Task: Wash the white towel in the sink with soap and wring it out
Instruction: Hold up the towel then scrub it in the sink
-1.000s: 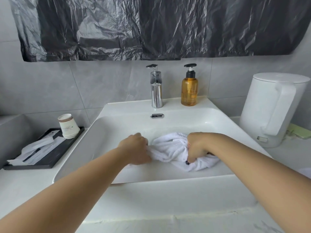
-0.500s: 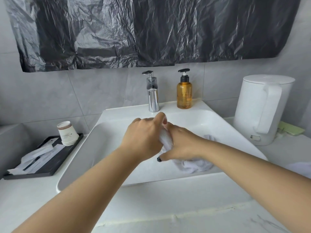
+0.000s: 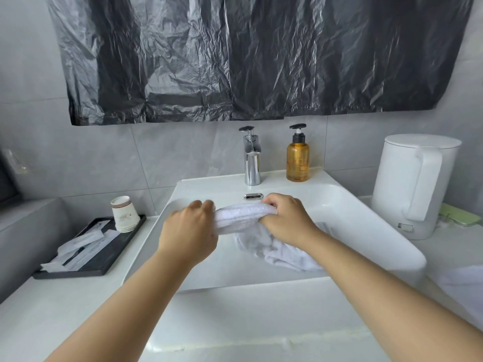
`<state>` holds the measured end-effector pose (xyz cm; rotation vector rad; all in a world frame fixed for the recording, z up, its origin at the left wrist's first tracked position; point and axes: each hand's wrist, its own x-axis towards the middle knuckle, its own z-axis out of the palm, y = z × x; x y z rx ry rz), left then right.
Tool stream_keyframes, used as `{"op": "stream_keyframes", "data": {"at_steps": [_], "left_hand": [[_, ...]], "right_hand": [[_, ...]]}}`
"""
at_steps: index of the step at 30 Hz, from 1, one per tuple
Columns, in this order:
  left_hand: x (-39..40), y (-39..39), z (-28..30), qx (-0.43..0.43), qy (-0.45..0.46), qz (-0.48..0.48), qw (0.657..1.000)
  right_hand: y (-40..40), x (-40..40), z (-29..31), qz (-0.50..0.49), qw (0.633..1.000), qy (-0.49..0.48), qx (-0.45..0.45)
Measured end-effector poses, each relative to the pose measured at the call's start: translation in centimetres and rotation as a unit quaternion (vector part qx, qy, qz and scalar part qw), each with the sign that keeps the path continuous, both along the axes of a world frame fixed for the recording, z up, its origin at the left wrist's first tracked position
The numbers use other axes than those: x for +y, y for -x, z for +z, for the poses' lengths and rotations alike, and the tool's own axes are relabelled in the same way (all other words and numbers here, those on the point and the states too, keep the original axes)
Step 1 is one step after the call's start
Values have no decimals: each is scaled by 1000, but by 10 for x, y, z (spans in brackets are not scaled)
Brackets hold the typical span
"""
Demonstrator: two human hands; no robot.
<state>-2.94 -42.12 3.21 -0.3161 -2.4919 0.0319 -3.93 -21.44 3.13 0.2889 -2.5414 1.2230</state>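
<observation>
Nearest to me, two bare forearms are reaching out over the front edge of the white table (image 3: pixel 65 309) and into the sink (image 3: pixel 379 218). The left hand (image 3: pixel 189 231) is curling its fingers round one end of the white towel (image 3: pixel 243 218), and the right hand (image 3: pixel 286 218) is gripping it just beside, so a short bunched length is stretching taut between the two fists above the basin. The rest of the towel is hanging down under the right wrist and lying crumpled against the basin floor.

Judging by the grip, the wringing step is in hand: both fists are closing on a rolled section as if twisting it. No water is running from the tap (image 3: pixel 252 158), and I cannot tell whether any is dripping from the cloth. The next move is probably calling for the fists to turn in opposite directions, then shift along to the loose part still lying below.

The towel is looking thick, looped and heavy; whether it carries suds is too fine to see.

Further back, the amber soap bottle (image 3: pixel 298 160) is standing on the sink's rear ledge beside the tap. A white kettle (image 3: pixel 410 184) is sitting to the right, a black tray (image 3: pixel 109 257) with paper cups (image 3: pixel 125 214) to the left, and a black plastic sheet (image 3: pixel 235 61) is covering the wall above.
</observation>
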Motion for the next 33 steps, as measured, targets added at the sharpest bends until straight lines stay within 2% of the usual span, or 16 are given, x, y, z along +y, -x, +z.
{"op": "stream_keyframes", "data": {"at_steps": [2,3,4,6,8,10,12,15,19,23,25,27,28,30,31,33], "left_hand": [[2,-5,-3,-108,-114,12,988],[6,-8,-3,-169,-189,3,967],[10,-10,-2,-227,-257,-14,939],[16,-12,-2,-321,-337,-61,883],[23,-17,-5,-381,-362,-116,843],[34,-21,-9,-401,-357,-189,822],[44,-17,-11,-380,-381,-238,809],[59,-8,-9,-349,-468,-264,767],[77,-3,-7,-392,-549,-233,700],[78,0,-9,-422,-607,-192,646],[74,1,-8,-427,-643,-178,611],[72,1,-6,-444,-660,-207,570],[72,-1,-5,-453,-668,-221,548],[74,-5,-3,-461,-677,-248,518],[75,-5,-2,-460,-672,-257,520],[76,-5,-4,-462,-641,-255,557]], "right_hand": [[-7,-16,0,-10,994,106,-18],[-9,-25,-1,-7,984,175,-34],[-11,-32,-2,6,964,260,-52],[-15,-38,-1,32,899,425,-100],[-19,-36,1,37,851,502,-150],[-21,-33,3,33,812,551,-190],[-22,-32,10,24,784,581,-219],[-16,-25,21,49,804,563,-185],[-12,-10,37,105,865,472,-136],[-8,23,40,168,896,372,-175],[-11,46,37,169,945,244,-135],[-17,60,32,152,988,25,-22],[-19,64,29,146,984,-92,40],[-18,66,23,142,939,-274,152],[-15,66,20,147,906,-338,210],[-5,65,14,166,844,-410,303]]}}
